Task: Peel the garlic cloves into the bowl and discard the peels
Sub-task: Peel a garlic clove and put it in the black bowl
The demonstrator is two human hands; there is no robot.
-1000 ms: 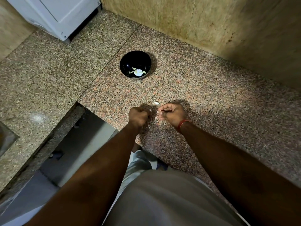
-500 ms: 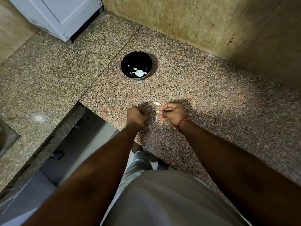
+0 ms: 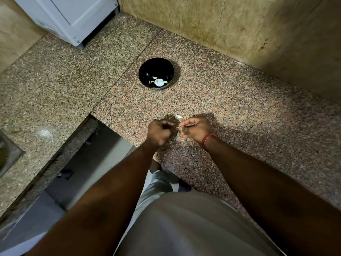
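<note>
Left hand hovers over the near edge of the desk, curled into a fist; whether it pinches anything cannot be told. Just beside it, the right hand has its fingers curled round a pale garlic clove that shows between the two hands. Another pale piece lies on the desk just beyond them. Farther back, toward the wall, stands the black bowl, with a few peeled pieces in it.
</note>
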